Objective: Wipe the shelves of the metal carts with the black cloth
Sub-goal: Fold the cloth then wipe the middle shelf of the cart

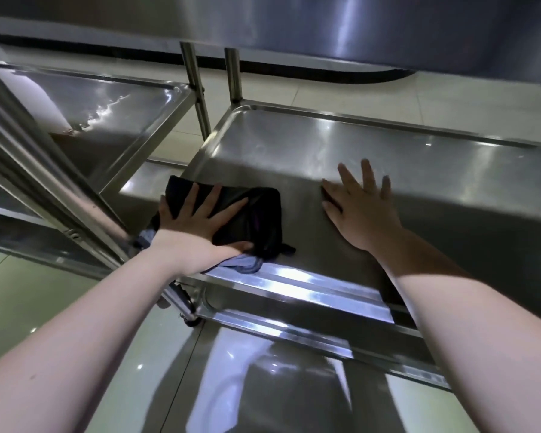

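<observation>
Nearest are two bare forearms, the left forearm point(75, 339) and the right forearm point(466, 323), reaching forward over the bright front rim point(310, 285) of a steel cart shelf point(388, 145). The left hand point(197, 226) lies flat with its fingers spread wide, pressing down on the black cloth point(260, 210) and not gripping it. The cloth is folded into a thick pad and sits at the shelf's near left corner, touching the metal. A bluish fold of fabric point(244, 264) shows under the heel of that hand, at the rim; I cannot tell whether it belongs to the cloth. The right hand point(361, 210) rests palm down on the bare shelf, well apart from the cloth, fingers straight and splayed, holding nothing.

To the left stands a second cart point(107, 101), its shelf beside this one, with a slanting upright tube point(44, 170) of its frame in front. Two round posts point(233, 75) rise at the far corners where the carts meet. Beyond them lies pale tiled floor point(372, 89), and behind that a wide sheet-steel panel point(294, 26) with a dark base strip.
</observation>
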`<action>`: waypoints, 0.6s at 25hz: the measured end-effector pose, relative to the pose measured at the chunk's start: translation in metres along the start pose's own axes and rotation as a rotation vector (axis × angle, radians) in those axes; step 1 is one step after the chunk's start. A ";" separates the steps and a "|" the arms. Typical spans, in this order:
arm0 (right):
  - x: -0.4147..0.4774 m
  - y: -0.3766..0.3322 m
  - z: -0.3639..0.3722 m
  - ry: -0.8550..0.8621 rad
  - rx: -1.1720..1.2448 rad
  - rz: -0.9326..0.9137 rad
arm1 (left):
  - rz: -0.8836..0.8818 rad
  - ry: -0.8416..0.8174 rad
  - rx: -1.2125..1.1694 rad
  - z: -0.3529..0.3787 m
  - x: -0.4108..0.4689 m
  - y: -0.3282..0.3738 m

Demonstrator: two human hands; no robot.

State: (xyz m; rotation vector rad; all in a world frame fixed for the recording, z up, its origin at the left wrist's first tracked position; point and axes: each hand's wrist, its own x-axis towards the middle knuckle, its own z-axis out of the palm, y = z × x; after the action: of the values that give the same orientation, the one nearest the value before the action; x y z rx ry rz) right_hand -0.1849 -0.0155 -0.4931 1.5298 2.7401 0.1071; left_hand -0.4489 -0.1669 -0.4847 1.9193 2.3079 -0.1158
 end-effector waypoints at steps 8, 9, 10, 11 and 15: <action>-0.077 0.103 0.018 -0.098 0.010 0.371 | -0.023 0.009 -0.017 0.002 0.000 -0.002; -0.075 0.100 0.020 -0.091 0.006 0.362 | -0.045 -0.007 -0.032 0.002 0.000 0.001; -0.073 0.098 0.021 -0.086 0.018 0.358 | -0.067 -0.026 -0.048 0.001 0.002 0.010; -0.072 0.097 0.021 -0.082 0.026 0.357 | -0.069 -0.041 -0.053 0.000 0.006 0.027; -0.074 0.102 0.021 -0.095 0.048 0.359 | 0.104 -0.072 -0.004 0.007 0.015 0.158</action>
State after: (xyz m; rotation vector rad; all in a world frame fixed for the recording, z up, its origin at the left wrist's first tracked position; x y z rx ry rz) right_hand -0.0585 -0.0244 -0.5103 1.9676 2.3866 -0.0311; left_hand -0.2960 -0.1243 -0.4895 1.9948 2.1565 -0.1668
